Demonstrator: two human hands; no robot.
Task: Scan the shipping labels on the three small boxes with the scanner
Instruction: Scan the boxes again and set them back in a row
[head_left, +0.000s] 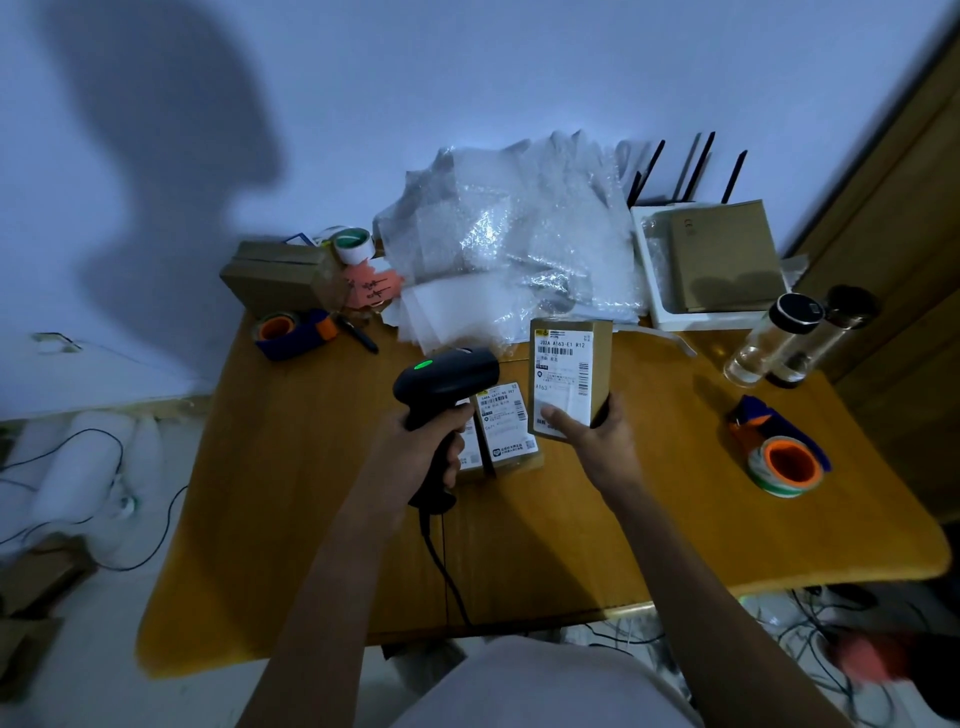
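My left hand (426, 441) grips the handle of a black corded scanner (447, 379), whose green light is lit on top. My right hand (592, 436) holds one small brown box (569, 374) tilted up above the table, its white shipping label facing me. A second small box (506, 426) lies flat on the wooden table (649, 519) just below the scanner's head, label up. A third box (470, 452) lies left of it, mostly hidden behind my left hand and the scanner.
A pile of bubble wrap (509, 244) fills the table's back. Tape dispensers sit at back left (291, 332) and right (779, 452). Two clear bottles (774, 338) stand at right, a white tray (649, 291) behind them, and brown boxes (275, 275) at back left.
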